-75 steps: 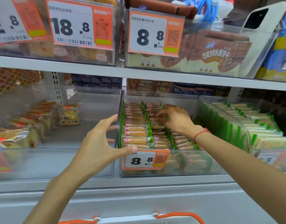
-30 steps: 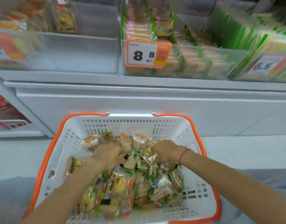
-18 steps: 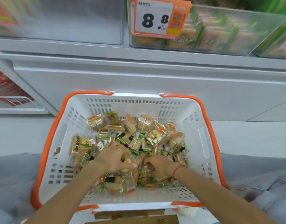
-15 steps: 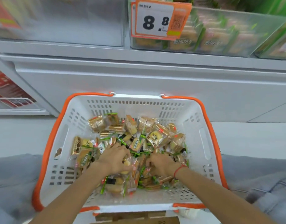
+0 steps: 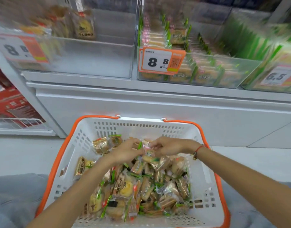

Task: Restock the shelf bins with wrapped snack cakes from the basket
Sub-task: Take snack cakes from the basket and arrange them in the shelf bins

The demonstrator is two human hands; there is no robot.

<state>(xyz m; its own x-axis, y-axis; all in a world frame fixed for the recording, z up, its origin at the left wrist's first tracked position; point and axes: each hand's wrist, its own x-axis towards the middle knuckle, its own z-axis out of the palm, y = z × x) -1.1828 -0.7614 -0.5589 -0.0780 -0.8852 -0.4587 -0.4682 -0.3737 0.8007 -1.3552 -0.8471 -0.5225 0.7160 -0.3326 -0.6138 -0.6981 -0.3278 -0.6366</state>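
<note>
Both hands are together over the far half of the basket point(image 5: 85, 137), a white one with orange rim, sitting on the floor in front of the shelf point(image 5: 141, 89). The left hand point(image 5: 126, 151) and right hand point(image 5: 167, 146) meet fingertip to fingertip, each curled around a small bunch of wrapped cakes point(image 5: 147, 151) held just above the pile. The rest of the cakes lie loose in the basket, heaped toward the near side. Above, the middle bin point(image 5: 223, 73) with the 8.8 tag point(image 5: 161, 62) is packed in rows; the left bin point(image 5: 95, 63) holds only a few packs at its back. A red cord point(image 5: 199, 148) circles the right wrist
</note>
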